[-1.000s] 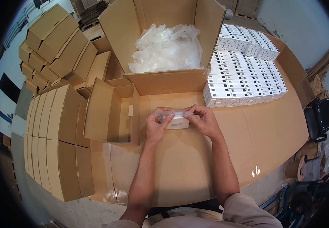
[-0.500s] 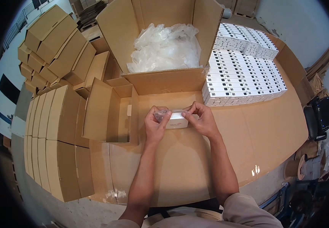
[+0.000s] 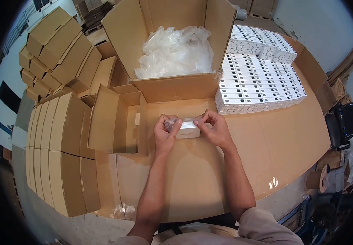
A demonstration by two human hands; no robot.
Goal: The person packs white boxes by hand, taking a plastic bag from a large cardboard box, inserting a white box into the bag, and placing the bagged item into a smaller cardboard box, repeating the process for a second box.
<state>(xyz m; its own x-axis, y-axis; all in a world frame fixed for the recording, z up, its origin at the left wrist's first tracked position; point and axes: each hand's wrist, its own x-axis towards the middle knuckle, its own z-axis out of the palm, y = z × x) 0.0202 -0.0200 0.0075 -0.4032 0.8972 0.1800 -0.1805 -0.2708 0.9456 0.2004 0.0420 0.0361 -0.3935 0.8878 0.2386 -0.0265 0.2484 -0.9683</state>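
Between my hands is a small white box (image 3: pixel 189 133) with faint reddish print on its near face. A thin clear plastic bag (image 3: pixel 170 124) lies bunched over its top and left end. My left hand (image 3: pixel 165 136) is closed round the left end of the box, thumb pressing on the plastic. At the right end, my right hand (image 3: pixel 217 131) is closed in a pinch, with thumb and forefinger at the box's upper corner and the plastic edge. Whether the bag covers the whole box is hard to tell. An open brown carton (image 3: pixel 143 132) stands just left of my left hand.
A large carton (image 3: pixel 176 87) full of clear plastic bags (image 3: pixel 176 53) stands ahead. White boxes (image 3: pixel 262 81) with dark squares are stacked at the right. Brown cartons (image 3: pixel 72 163) pile up along the left. Cardboard (image 3: pixel 266 147) covers the table; a black chair (image 3: pixel 341 126) stands beyond its right edge.
Both hands keep their grip on the box and plastic, with only slight shifts of the fingers. The whole view has moved a little.
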